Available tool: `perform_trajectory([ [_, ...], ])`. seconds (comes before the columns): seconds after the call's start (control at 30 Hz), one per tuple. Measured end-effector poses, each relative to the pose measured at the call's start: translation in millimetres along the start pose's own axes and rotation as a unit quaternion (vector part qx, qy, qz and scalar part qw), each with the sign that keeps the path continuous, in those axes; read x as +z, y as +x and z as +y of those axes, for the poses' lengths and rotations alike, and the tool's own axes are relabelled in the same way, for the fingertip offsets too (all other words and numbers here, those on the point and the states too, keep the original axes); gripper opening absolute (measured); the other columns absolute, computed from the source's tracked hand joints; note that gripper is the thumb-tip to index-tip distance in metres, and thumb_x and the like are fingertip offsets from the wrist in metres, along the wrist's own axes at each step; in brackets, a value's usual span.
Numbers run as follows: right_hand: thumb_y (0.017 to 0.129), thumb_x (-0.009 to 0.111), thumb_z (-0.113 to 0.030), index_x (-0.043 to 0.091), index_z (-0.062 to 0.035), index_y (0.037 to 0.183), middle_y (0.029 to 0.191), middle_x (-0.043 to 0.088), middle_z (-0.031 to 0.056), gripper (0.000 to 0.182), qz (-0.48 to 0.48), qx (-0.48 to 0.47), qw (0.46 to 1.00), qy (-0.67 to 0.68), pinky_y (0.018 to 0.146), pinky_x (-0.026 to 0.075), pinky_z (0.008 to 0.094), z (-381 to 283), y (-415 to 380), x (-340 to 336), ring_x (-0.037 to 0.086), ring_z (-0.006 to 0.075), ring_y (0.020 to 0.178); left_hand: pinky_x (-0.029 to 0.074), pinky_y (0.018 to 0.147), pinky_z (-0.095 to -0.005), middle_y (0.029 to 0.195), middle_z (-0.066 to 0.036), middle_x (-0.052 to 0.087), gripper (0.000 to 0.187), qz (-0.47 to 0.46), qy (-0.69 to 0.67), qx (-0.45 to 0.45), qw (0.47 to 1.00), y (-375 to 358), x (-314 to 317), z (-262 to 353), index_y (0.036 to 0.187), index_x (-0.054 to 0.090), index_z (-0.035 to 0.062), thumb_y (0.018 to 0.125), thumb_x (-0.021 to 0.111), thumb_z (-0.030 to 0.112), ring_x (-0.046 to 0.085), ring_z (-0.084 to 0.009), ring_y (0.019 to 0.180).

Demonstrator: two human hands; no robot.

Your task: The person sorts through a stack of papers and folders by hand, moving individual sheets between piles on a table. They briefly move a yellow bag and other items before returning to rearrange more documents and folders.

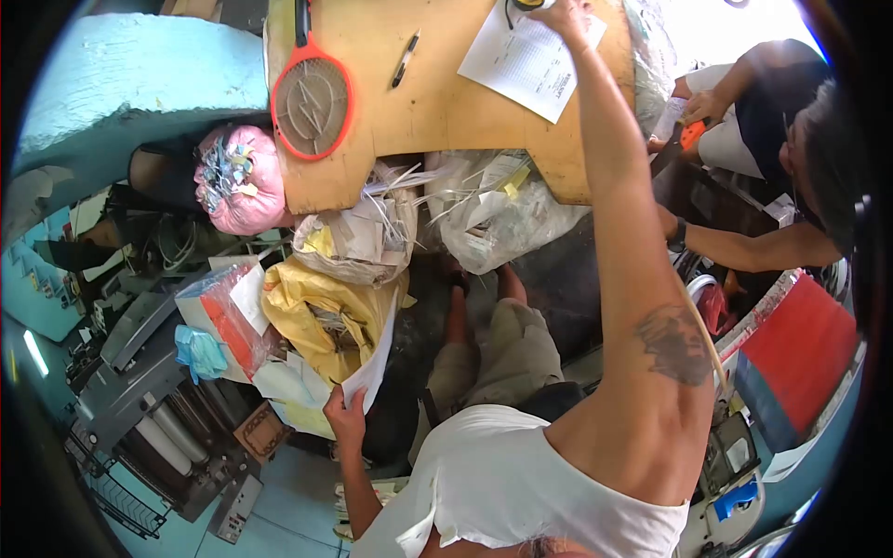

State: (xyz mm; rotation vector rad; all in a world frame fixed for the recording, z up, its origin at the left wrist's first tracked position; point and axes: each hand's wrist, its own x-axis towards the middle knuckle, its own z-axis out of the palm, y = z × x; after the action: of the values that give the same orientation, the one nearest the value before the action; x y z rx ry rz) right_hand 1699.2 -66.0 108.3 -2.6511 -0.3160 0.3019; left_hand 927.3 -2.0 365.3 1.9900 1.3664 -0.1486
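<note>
My right hand (pixel 567 19) reaches far forward onto the top edge of a printed sheet (pixel 526 65) that lies on a wooden tabletop (pixel 446 112). The frame edge cuts off its fingers, so the grip is unclear. My left hand (pixel 346 418) is low by my lap. It pinches the bottom corner of a blank white sheet (pixel 374 363) and holds it upright beside a yellow bag (pixel 321 312).
A red racket-shaped swatter (pixel 312 102) and a pen (pixel 406 60) lie on the tabletop. Beneath it are a pink bag (pixel 237 181) and clear bags of paper scraps (pixel 493 214). A grey machine (pixel 139 372) stands left. Another person (pixel 791 167) works at the right.
</note>
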Motion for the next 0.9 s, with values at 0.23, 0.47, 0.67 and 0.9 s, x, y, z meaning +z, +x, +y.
perform_trajectory([
  [0.23,0.068,0.075,-0.046,0.035,-0.0074,0.145,0.151,0.031,0.0239,0.095,0.092,0.144,0.982,-0.084,0.105,0.036,0.0537,52,-38,-10,0.028,0.0448,0.137,0.049,0.069,-0.037,0.081,-0.017,0.068,0.018,0.009,-0.057,-0.065,0.996,-25,16,-11,0.091,0.062,-0.0074,0.085,0.07,0.007,0.063,-0.026,0.073],
  [0.47,0.081,0.058,-0.047,0.031,-0.0075,0.148,0.156,0.024,0.0194,0.083,0.205,0.266,0.942,-0.026,0.11,0.026,0.0562,58,-24,71,0.02,0.0434,0.142,0.05,0.076,-0.0348,0.089,-0.014,0.07,0.022,0.008,-0.071,-0.042,0.997,-12,14,4,0.1,0.065,-0.0081,0.085,0.07,0.007,0.065,-0.0219,0.081],
  [0.67,0.092,0.043,-0.047,0.028,-0.0075,0.151,0.16,0.017,0.0154,0.073,0.269,0.4,0.876,0.022,0.115,0.018,0.0583,71,45,153,0.012,0.0422,0.147,0.051,0.075,-0.032,0.088,-0.012,0.069,0.019,0.0,-0.055,-0.018,0.998,-9,10,11,0.098,0.065,-0.0081,0.086,0.07,0.006,0.064,-0.0185,0.079],
  [0.9,0.09,0.052,-0.035,0.058,-0.006,0.127,0.114,0.065,0.0164,0.048,0.15,0.367,0.904,0.157,0.097,0.046,0.0497,16,-27,42,0.061,0.0357,0.11,0.049,0.071,-0.029,0.083,-0.009,0.068,0.015,-0.013,-0.042,0.003,0.999,-8,3,21,0.092,0.064,-0.0068,0.087,0.07,0.005,0.06,-0.0133,0.076],
])
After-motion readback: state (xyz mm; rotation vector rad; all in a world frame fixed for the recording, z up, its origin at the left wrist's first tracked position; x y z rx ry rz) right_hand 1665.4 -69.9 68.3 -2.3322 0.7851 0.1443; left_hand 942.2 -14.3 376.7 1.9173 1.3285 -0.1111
